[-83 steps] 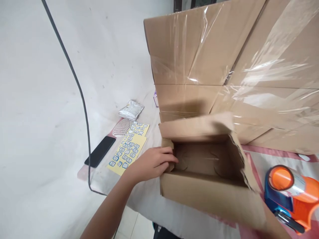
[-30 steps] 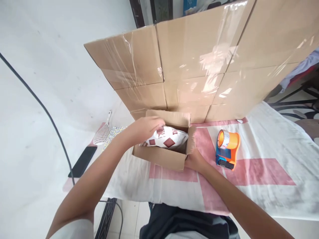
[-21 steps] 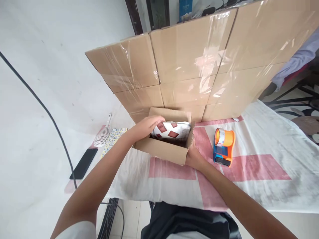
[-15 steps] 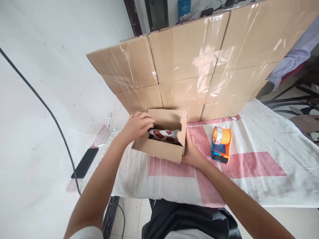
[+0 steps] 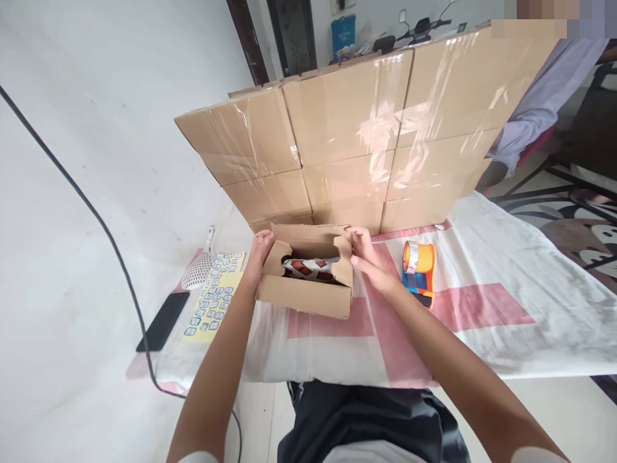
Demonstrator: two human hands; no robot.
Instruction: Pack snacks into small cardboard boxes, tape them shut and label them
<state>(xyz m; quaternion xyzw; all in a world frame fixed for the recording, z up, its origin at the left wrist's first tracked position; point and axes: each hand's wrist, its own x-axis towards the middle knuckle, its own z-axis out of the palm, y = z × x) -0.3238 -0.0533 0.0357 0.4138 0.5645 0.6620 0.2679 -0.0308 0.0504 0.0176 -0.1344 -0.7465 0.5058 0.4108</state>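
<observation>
Left hand (image 5: 259, 251) has moved outward since the earlier frame and, like the right hand (image 5: 376, 267), grasps its end of the open cardboard box (image 5: 306, 299) on the worktop (image 5: 318, 357); a diamond-patterned packet (image 5: 315, 265) lies inside.

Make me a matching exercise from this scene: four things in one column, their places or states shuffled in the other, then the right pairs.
Things
1. Black flat rectangular phone
2. Orange-and-blue plastic tape dispenser
3. Small brown cardboard box
4. White packet with red diamonds

Places or states
A. Inside the box
B. Open, touched by the left hand and right hand
C. Farthest left
D. Farthest right

Pairs: 1-C, 2-D, 3-B, 4-A
</observation>
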